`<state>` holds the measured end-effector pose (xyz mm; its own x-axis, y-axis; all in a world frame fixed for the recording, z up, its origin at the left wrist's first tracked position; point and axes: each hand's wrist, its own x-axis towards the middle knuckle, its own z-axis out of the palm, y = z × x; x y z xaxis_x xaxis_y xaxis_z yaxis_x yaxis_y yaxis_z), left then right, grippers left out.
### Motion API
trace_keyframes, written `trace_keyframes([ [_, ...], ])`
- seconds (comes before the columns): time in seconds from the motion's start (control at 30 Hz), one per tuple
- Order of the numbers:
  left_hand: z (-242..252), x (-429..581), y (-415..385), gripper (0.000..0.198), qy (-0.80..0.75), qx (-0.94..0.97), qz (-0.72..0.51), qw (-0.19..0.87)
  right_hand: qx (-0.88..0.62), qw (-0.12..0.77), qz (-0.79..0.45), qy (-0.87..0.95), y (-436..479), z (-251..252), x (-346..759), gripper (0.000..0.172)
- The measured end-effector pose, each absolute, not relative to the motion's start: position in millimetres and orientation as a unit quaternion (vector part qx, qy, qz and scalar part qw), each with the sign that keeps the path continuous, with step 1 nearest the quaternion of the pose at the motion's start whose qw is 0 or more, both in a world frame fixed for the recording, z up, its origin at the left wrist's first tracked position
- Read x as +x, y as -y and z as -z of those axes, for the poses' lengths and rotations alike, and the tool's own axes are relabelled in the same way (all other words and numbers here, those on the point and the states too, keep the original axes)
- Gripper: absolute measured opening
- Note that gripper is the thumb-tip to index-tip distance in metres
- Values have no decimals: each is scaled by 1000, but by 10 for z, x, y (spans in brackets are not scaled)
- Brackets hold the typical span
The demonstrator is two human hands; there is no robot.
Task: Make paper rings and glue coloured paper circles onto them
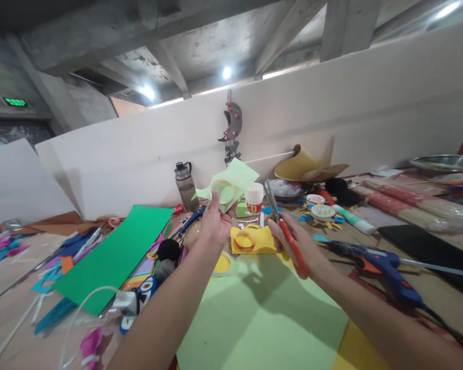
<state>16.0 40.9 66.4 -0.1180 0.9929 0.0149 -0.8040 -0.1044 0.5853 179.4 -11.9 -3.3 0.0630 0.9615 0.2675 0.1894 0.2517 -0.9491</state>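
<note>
Left hand (218, 221) pinches pale-green paper (241, 173) and a ring (213, 189) mid-frame; right hand (307, 249) curls round red scissors (291, 245). Trimming, it seems; next snip needs blades at paper.

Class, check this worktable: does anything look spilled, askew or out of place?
Nothing looks spilled. The blue plastic glue gun at the right lies on its side near a small light-blue scrap, which looks slightly odd, since such tools usually stand upright.
</note>
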Motion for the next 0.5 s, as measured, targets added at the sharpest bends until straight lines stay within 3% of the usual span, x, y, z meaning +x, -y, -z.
trace_keyframes([
  [0.27,-606,270,-240,11,-226,179,-703,650,-476,469,-352,655,258,-81,1742,41],
  [0.5,-496,348,-201,16,-224,200,-676,673,-459,470,-371,656,291,-75,1714,42],
])
